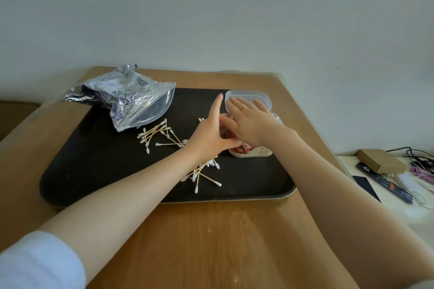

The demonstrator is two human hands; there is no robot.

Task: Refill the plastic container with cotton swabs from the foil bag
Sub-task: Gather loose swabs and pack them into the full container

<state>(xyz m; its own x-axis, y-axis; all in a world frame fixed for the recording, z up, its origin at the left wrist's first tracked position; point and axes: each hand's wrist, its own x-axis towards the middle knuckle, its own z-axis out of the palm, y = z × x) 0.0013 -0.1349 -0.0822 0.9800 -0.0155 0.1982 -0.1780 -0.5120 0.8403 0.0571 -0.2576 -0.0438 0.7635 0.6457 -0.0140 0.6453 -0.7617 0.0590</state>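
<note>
Both hands are at the container (252, 150) on the tray's (70, 185) right side: the left hand (212, 135) braces its near-left side with fingers spread, while the right hand (251, 124) lies flat and open over its mouth, its lid (247, 97) flipped back. Loose swabs (159, 135) lie scattered mid-tray, and the bag (131, 98) sits open at far left. Those swabs look feather-light and springy, likely to roll, so I'd pinch a bundle at mid-shaft.

No word, brand or number can be read anywhere. The foil bag (126, 95), at about ten o'clock on the tray, bears dark blue line drawings (shells and squiggles, no letters that resolve). The plastic container (252, 150), at three o'clock, carries a label with a pinkish picture and small print too blurred to make out.
</note>
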